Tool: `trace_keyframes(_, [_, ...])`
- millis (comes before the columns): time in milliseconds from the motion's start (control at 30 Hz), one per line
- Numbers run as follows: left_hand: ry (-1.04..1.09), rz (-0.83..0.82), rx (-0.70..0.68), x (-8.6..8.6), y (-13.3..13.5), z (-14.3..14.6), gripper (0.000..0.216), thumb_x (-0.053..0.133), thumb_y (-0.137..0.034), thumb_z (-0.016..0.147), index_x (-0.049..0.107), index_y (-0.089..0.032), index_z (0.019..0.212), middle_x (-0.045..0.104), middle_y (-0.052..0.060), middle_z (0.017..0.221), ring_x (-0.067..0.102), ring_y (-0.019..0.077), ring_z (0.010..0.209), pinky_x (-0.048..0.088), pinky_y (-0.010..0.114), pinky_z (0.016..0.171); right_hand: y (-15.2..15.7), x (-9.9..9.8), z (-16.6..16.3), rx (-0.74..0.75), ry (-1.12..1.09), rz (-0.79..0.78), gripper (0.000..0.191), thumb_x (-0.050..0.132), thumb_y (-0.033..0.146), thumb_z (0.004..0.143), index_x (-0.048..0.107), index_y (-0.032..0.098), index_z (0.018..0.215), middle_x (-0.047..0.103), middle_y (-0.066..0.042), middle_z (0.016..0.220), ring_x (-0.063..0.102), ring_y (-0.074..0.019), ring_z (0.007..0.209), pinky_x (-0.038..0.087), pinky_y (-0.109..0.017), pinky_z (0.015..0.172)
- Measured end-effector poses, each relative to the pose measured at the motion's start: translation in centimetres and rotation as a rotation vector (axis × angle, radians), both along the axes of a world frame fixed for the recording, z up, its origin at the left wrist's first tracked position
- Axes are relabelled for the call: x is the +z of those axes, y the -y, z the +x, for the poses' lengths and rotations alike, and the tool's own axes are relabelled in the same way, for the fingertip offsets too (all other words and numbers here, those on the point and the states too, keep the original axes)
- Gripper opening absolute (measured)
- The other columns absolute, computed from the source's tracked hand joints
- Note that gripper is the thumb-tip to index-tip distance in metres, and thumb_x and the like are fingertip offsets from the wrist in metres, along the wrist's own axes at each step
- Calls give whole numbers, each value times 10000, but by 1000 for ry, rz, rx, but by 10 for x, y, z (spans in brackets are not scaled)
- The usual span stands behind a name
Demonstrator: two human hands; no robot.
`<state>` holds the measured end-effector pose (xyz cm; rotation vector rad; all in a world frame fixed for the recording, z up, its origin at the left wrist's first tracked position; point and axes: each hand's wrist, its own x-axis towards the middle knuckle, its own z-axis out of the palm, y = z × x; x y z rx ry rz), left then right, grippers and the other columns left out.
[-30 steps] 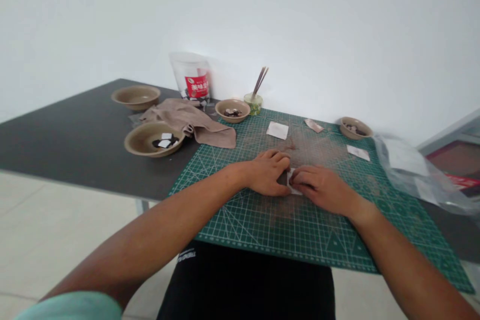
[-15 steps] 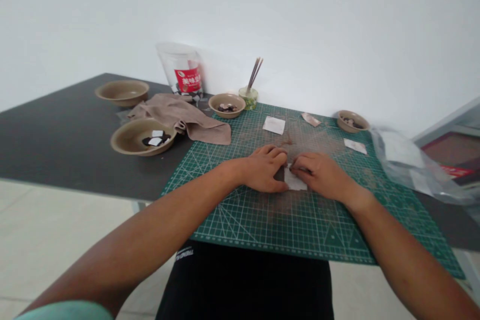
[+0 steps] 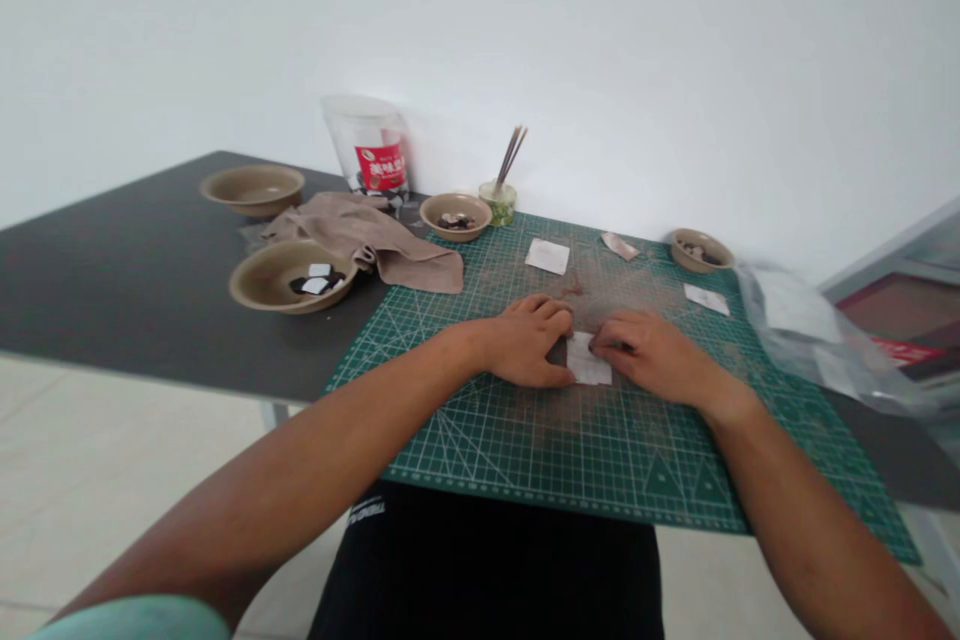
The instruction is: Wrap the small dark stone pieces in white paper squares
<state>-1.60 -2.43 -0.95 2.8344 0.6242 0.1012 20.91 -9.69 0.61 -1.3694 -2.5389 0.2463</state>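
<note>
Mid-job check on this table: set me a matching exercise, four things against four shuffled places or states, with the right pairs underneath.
Things
1. Brown cloth
2. Dark sticks
3. Nearest white square
4. Clear tub

Places or states
A. Leaning in the green-patterned cup
B. Bearing a red label, near the wall
C. Lying partly on the dark table, partly on the green mat
D. Between the left hand and the right hand

Right pairs: 1-C, 2-A, 3-D, 4-B
</note>
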Motion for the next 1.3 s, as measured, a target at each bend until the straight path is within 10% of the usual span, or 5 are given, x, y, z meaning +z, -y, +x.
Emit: trace_keyframes(1300, [-11, -24, 3, 0, -1, 1, 596, 554, -636, 835, 459, -206, 1236, 379, 109, 1496, 274, 333, 1415, 258, 484, 1157, 4, 7, 5, 60, -8, -49, 142, 572, 235, 949, 672, 213, 851, 699, -25, 874, 619, -182, 837, 438, -350, 828])
